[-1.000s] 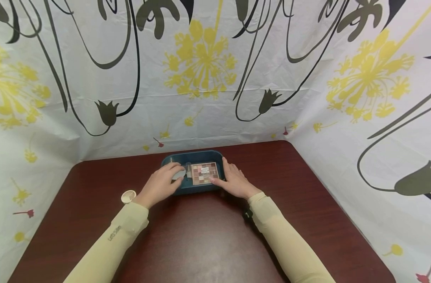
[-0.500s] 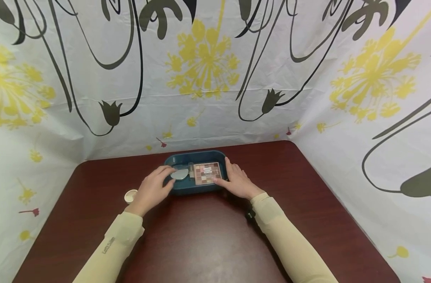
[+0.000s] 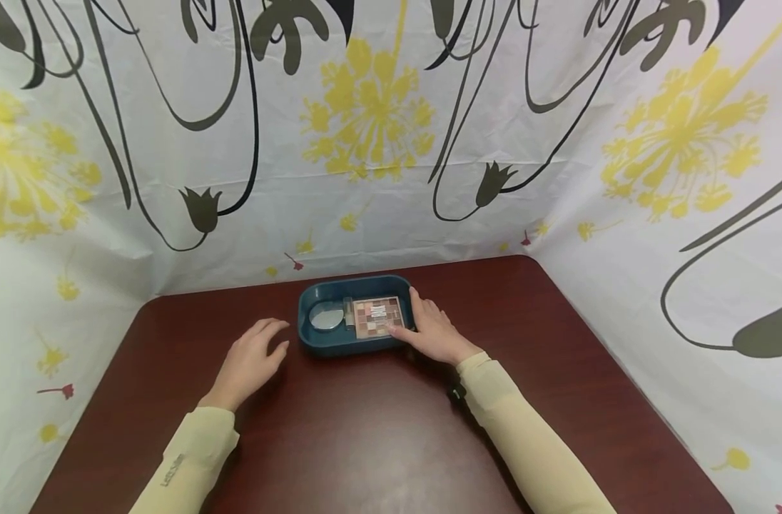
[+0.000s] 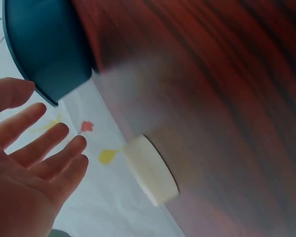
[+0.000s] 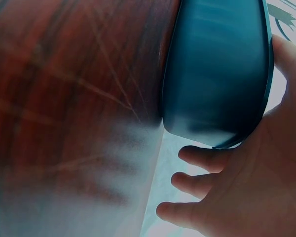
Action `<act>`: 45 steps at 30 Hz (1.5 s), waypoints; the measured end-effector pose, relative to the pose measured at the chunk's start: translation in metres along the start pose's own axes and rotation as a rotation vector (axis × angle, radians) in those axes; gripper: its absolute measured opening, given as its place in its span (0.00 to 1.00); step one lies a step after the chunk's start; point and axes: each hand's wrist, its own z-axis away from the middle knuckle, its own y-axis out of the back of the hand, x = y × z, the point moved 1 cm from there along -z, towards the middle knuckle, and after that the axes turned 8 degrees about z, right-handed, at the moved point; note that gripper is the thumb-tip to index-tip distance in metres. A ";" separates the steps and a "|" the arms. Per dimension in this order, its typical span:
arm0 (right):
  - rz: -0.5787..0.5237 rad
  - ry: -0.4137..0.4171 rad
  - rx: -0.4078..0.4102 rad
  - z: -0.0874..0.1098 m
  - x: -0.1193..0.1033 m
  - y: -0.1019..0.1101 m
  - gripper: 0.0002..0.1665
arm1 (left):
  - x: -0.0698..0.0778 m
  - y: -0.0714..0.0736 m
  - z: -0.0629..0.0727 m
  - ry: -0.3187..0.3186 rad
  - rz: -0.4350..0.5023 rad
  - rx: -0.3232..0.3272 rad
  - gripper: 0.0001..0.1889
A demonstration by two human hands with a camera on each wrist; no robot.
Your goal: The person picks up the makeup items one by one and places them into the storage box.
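Note:
My left hand (image 3: 248,363) is off to the left of a dark blue tray (image 3: 339,348), fingers spread and relaxed with nothing in them. My right hand (image 3: 434,331) holds the tray's right end, thumb over the near rim and fingers along the outside. Inside the tray lie a round, shiny pale disc (image 3: 327,318) at the left, a small clear bottle (image 3: 349,312) in the middle and an eyeshadow palette (image 3: 378,316) at the right. In the left wrist view, a short cream round piece (image 4: 150,170) rests on the table below the left fingers; the head view has it hidden.
The dark red wooden table (image 3: 365,442) has rounded far corners. White cloth (image 3: 378,235) with a flower print hangs close behind it and along both sides. The tray stands near the far edge.
My left hand has let go of the disc and drawn back left out of the tray. The disc, tilted before, now lies lower in the tray. My right hand has stayed at the tray's end.

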 end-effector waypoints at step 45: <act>-0.006 0.005 0.007 0.000 0.000 0.000 0.63 | -0.042 0.021 0.021 0.096 -0.171 -0.142 0.23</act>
